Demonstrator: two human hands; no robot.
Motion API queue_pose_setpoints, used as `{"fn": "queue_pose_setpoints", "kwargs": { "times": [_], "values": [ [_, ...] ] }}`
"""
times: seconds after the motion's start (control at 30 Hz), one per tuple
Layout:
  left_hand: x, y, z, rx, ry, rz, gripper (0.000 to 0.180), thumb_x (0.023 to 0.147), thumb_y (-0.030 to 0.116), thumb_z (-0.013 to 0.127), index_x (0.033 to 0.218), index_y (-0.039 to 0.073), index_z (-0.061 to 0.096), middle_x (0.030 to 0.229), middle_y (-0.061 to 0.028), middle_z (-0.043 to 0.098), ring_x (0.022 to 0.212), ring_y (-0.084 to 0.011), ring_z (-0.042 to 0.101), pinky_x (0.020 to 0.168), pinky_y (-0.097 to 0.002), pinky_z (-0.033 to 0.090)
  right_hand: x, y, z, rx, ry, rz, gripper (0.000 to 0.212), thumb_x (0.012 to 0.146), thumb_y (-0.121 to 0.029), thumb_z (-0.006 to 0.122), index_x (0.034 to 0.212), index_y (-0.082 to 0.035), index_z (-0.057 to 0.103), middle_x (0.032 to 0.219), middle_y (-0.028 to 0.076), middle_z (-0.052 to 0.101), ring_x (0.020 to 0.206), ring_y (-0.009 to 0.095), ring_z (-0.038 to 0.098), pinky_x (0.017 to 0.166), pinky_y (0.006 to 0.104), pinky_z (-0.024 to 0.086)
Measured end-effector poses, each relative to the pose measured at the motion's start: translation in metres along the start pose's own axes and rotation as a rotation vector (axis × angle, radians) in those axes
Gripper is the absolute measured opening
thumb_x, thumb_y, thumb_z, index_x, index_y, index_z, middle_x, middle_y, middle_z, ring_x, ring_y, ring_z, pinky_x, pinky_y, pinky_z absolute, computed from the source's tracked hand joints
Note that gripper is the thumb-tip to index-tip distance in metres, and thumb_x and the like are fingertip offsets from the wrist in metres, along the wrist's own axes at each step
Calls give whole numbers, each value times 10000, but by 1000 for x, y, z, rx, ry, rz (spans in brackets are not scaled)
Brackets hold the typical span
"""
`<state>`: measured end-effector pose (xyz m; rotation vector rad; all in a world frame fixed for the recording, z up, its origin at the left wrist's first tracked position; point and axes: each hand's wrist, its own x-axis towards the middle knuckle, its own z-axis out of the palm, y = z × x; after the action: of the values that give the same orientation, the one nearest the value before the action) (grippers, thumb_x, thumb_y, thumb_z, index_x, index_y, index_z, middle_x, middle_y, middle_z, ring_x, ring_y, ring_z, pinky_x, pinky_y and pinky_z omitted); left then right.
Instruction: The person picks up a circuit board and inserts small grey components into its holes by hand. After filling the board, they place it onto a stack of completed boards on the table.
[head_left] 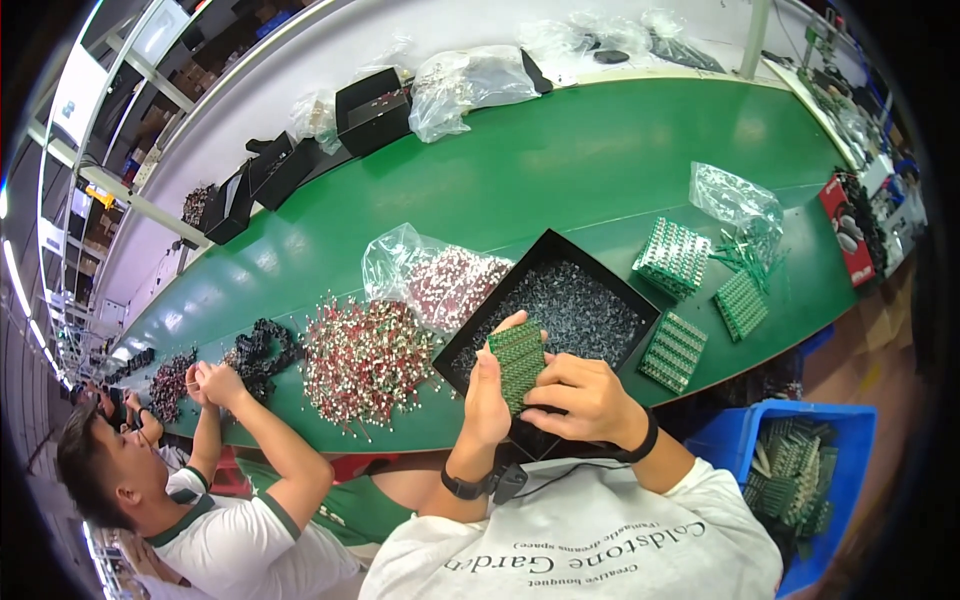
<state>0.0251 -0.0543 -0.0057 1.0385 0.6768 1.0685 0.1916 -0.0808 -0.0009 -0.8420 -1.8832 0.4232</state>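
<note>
A green circuit board panel [517,362] with rows of small parts is held up over the near corner of a black tray [600,245]. My left hand [487,395] grips the panel along its left side, thumb on its edge. At the panel's right edge, the fingers of my right hand [590,402] are curled and closed on it. The tray contains many tiny dark parts [580,300]. Just left of it lie a pile of red-and-silver small parts [360,360] and a clear plastic bag [395,260] with more of them spilling out.
Stacks of green board panels [672,258] stand right of the tray, by thin green strips [745,255]. A blue bin [862,440] with board pieces is at my lower right. Black boxes [372,135] line the far edge. Another person [220,520] works at my left.
</note>
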Motion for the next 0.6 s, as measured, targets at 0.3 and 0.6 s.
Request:
{"fn": "queue_pose_setpoints", "kwargs": {
  "times": [0.3, 0.6],
  "values": [
    [-3, -7, -4, -14, 23, 109, 758, 1066, 602, 274, 1524, 2, 343, 1305, -209, 600, 1077, -294, 669, 938, -420, 558, -5, 1, 9, -25, 67, -99, 251, 715, 51, 782, 939, -47, 727, 880, 99, 678, 754, 305, 676, 846, 380, 602],
    [-12, -10, -4, -90, -28, 177, 729, 1079, 579, 262, 1522, 12, 378, 1275, -158, 613, 1064, -222, 659, 933, -360, 549, -13, -9, 8, -67, 19, -42, 343, 649, -27, 861, 961, -60, 720, 883, 116, 660, 822, 315, 663, 864, 388, 590]
  ]
}}
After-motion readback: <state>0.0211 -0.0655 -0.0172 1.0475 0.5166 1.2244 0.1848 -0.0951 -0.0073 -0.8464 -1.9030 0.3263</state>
